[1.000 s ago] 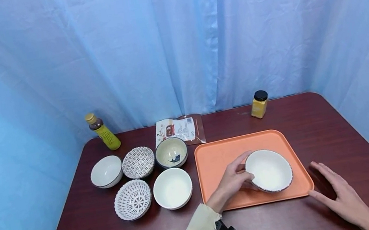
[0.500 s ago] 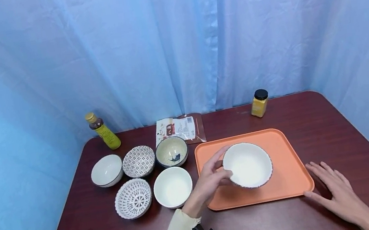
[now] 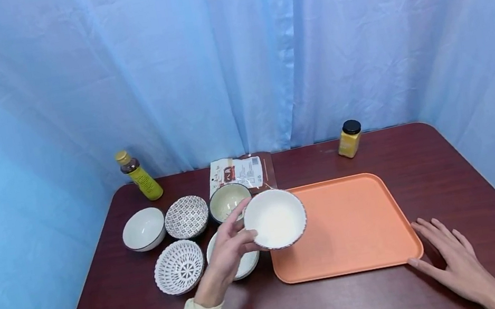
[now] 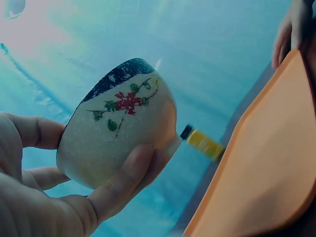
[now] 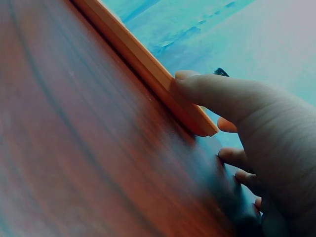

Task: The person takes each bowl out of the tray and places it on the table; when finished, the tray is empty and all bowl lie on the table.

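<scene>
My left hand [image 3: 225, 254] grips a white bowl [image 3: 275, 219] with a speckled dark rim, holding it up over the left edge of the orange tray [image 3: 350, 230]. In the left wrist view, the bowl's outer side [image 4: 118, 118] carries red flowers, green leaves and a dark blue patch, and the fingers and thumb clasp it from below and the side. Part of another plain white bowl [image 3: 246, 265] is hidden behind that hand. My right hand [image 3: 453, 265] lies at the tray's near right corner with fingers extended; its thumb [image 5: 212, 91] is on the tray's rim.
Left of the tray stand a cream bowl [image 3: 227, 200], two patterned bowls [image 3: 186, 217] and a grey-white bowl [image 3: 143, 230]. Behind them are a green-labelled bottle [image 3: 140, 176] and a food packet [image 3: 240, 171]. A yellow jar [image 3: 349, 139] stands at the back right, before blue curtains [image 3: 233, 60].
My left hand has carried the white bowl leftward from over the tray's right half to its left edge. The right hand has shifted slightly against the tray corner.
</scene>
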Tool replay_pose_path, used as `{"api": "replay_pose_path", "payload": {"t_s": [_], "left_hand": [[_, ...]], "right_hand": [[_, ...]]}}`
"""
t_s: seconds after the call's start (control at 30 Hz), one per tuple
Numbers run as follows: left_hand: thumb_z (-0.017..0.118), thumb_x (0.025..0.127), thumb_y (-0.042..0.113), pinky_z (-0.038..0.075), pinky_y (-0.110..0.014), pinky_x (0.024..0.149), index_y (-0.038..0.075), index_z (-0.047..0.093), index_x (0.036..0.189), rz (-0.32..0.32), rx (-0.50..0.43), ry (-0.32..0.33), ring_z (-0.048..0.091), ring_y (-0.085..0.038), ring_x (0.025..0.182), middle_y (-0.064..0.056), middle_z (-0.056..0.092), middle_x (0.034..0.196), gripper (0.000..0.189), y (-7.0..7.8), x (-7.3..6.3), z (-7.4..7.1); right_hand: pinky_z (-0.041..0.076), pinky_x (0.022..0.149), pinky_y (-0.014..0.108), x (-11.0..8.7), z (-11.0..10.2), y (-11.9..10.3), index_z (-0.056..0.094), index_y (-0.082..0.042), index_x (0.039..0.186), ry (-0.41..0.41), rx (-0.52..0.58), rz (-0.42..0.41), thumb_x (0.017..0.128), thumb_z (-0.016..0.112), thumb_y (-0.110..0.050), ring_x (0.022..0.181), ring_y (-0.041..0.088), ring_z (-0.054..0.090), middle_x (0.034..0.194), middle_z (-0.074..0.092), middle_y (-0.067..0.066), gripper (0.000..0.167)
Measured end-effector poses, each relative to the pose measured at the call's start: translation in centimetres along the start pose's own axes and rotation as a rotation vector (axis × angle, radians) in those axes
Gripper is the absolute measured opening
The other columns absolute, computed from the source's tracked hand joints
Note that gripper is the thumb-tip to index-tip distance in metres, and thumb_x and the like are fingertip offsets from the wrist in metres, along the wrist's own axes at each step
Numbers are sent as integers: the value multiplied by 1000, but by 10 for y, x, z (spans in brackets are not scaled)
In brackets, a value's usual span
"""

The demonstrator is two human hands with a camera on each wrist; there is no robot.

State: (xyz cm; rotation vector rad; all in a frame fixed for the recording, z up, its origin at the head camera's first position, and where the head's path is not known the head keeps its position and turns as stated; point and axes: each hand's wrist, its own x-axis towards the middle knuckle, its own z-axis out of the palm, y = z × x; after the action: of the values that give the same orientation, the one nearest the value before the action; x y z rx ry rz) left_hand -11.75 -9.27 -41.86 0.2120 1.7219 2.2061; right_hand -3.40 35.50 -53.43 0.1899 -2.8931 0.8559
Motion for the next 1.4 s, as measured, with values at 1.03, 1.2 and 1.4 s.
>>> {"api": "replay_pose_path", "payload": {"t_s": [1.03,1.2,1.4], "left_hand": [[30,95,-20,65,-39,72,16,49,147,358,-286,247,75,-22,96,-2,68,127,66,15,-114,-153],[29,96,-21,65,-45,73,14,47,149,401,-362,275,74,-29,99,-6,64,129,66,12,-130,-176],[33,96,-18,65,-46,72,18,45,150,347,-347,425,72,-23,104,1,51,132,66,3,-142,-199]], "right_hand": [[-15,121,67,1,0,-1,33,-13,157,-4,-8,8,92,70,-35,157,38,5,158,33,28,78],[-16,121,67,1,0,0,33,-13,157,-12,-2,16,92,70,-36,157,40,5,158,32,29,78],[-17,120,68,1,0,0,32,-12,158,-21,-4,25,93,69,-36,156,43,5,159,31,30,79]]}}
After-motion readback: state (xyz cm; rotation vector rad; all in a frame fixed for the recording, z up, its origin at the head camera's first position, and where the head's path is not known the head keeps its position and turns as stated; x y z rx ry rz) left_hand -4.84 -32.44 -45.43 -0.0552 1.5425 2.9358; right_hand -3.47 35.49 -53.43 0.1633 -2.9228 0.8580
